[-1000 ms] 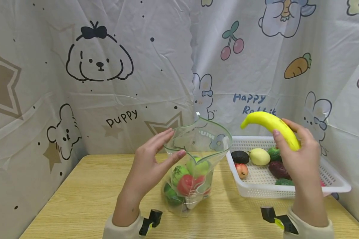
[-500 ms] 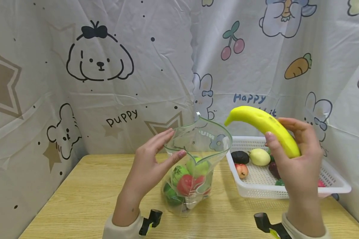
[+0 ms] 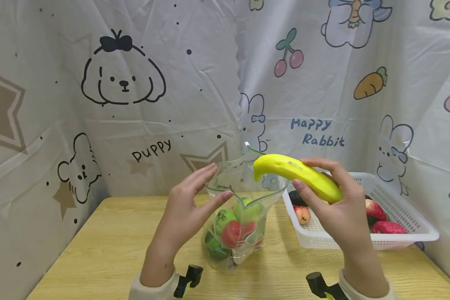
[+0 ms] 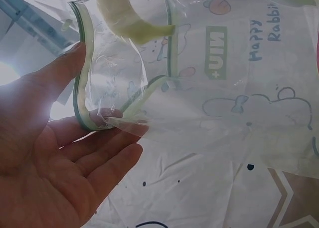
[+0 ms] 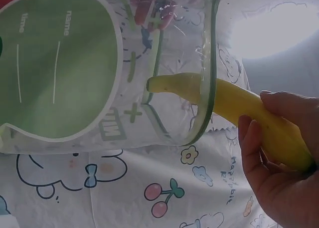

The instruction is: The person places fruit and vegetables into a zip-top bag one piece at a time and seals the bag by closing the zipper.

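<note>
My right hand (image 3: 339, 200) grips a yellow banana (image 3: 300, 173) by its near end, thumb on one side and fingers on the other. The banana's narrow tip reaches over the mouth of a clear zip-top bag (image 3: 228, 200); in the right wrist view the bag (image 5: 134, 123) overlaps the tip of the banana (image 5: 234, 101). At the bag's left side, my left hand (image 3: 185, 208) has its thumb and fairly straight fingers spread against the green-edged rim. The bag stands upright with its mouth wide, holding red fruit (image 3: 232, 234), light green fruit (image 3: 247, 210) and a dark green piece (image 3: 214, 246) low down.
A white perforated basket (image 3: 315, 241) stands right of the bag, partly behind my right hand. Inside lie a peach-coloured fruit (image 3: 302, 215), a dark oval one (image 3: 297, 198) and a pinkish-red one (image 3: 388, 227). Printed cloth (image 3: 195, 104) hangs behind the wooden table (image 3: 108, 250).
My right hand has carried the banana leftward from above the basket to the bag's mouth, its tip now lower. My left hand and the bag have stayed in place.
</note>
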`<state>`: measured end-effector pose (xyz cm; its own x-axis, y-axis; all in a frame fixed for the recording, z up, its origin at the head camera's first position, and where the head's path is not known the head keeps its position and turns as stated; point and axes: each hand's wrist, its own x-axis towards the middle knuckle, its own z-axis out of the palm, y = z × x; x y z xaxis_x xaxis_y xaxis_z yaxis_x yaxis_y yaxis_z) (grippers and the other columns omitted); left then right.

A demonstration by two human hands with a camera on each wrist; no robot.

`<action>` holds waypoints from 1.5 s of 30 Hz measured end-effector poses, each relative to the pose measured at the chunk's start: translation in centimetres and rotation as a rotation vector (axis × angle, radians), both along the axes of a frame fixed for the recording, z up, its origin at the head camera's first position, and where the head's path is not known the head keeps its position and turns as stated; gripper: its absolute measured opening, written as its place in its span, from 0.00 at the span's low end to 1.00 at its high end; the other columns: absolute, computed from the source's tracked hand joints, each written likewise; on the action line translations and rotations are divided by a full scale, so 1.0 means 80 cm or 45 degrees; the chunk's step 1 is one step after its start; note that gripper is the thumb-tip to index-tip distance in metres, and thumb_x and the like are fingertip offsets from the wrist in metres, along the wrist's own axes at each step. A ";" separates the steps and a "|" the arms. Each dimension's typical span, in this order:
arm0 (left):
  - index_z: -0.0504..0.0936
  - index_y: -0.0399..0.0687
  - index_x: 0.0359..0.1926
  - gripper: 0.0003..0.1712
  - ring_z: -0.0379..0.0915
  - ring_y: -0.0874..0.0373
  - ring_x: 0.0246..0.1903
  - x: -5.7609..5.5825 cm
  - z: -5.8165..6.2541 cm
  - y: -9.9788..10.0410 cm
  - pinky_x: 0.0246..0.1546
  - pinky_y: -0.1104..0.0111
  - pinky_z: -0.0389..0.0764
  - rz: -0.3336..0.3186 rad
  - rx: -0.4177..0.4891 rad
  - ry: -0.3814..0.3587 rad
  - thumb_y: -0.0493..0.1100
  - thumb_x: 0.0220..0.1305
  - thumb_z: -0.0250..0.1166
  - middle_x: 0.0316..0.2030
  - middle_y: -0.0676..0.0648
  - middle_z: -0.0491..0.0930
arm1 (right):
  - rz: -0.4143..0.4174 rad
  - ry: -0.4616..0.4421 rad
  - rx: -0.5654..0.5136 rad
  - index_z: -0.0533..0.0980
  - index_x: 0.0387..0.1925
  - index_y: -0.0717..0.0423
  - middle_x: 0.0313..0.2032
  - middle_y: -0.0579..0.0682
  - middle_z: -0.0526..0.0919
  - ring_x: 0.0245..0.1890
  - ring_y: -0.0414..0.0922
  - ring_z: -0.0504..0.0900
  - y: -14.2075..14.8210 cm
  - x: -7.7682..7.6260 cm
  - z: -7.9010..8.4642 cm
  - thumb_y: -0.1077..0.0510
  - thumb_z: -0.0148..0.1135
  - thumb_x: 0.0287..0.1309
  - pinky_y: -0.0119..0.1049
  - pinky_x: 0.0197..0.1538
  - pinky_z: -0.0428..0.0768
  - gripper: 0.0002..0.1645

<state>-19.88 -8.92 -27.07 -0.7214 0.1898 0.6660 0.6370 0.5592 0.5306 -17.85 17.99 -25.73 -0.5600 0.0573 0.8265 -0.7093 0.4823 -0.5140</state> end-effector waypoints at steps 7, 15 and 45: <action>0.72 0.47 0.62 0.38 0.68 0.57 0.59 0.000 0.001 0.001 0.53 0.55 0.80 -0.016 -0.007 0.007 0.62 0.54 0.63 0.64 0.49 0.71 | 0.035 -0.079 0.004 0.76 0.51 0.51 0.38 0.39 0.82 0.14 0.38 0.69 -0.006 0.001 -0.004 0.67 0.72 0.40 0.25 0.14 0.70 0.31; 0.72 0.47 0.62 0.38 0.68 0.57 0.59 0.000 0.001 0.001 0.53 0.56 0.80 -0.028 -0.008 0.009 0.62 0.54 0.63 0.64 0.48 0.70 | -0.020 -0.116 -0.020 0.75 0.51 0.49 0.36 0.40 0.80 0.14 0.39 0.68 -0.009 0.002 -0.004 0.65 0.73 0.40 0.23 0.14 0.70 0.32; 0.71 0.49 0.62 0.38 0.67 0.58 0.59 0.001 0.002 -0.003 0.53 0.57 0.80 -0.020 -0.014 -0.008 0.63 0.55 0.61 0.64 0.49 0.70 | -0.009 -0.174 -0.108 0.65 0.62 0.44 0.56 0.46 0.73 0.26 0.39 0.81 -0.021 -0.006 0.000 0.64 0.71 0.43 0.21 0.28 0.84 0.43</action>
